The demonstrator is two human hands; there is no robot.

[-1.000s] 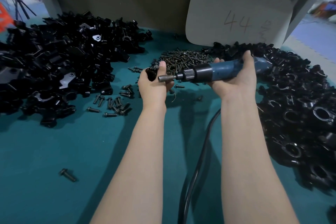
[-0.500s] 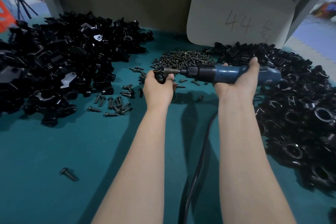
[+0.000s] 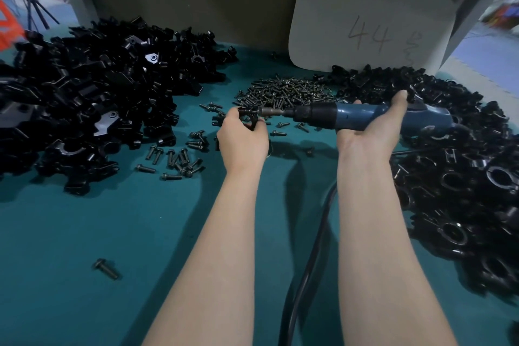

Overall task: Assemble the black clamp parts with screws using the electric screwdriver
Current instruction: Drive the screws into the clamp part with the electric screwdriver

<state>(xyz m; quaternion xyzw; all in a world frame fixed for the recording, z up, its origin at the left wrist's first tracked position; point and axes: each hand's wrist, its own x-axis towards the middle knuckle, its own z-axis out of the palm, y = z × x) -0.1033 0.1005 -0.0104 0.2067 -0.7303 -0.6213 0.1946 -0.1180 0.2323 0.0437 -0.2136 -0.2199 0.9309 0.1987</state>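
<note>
My left hand point(image 3: 243, 140) grips a small black clamp part point(image 3: 248, 115) above the teal table. My right hand point(image 3: 370, 132) holds the blue electric screwdriver point(image 3: 345, 118) level, its black nose and metal bit pointing left. The bit tip meets the clamp part at a screw head. A heap of dark screws point(image 3: 289, 93) lies just behind the hands. Most of the clamp part is hidden by my fingers.
A big pile of black clamp parts point(image 3: 92, 98) fills the left of the teal table point(image 3: 84, 233); another pile point(image 3: 463, 177) fills the right. Loose screws point(image 3: 177, 157) lie left of my hand, one single screw point(image 3: 106, 268) nearer. The tool's black cable point(image 3: 306, 261) runs toward me. A white card point(image 3: 365, 28) stands behind.
My left hand turned the clamp part to face the bit. The screwdriver shifted right and then lined up, so its bit now touches the part.
</note>
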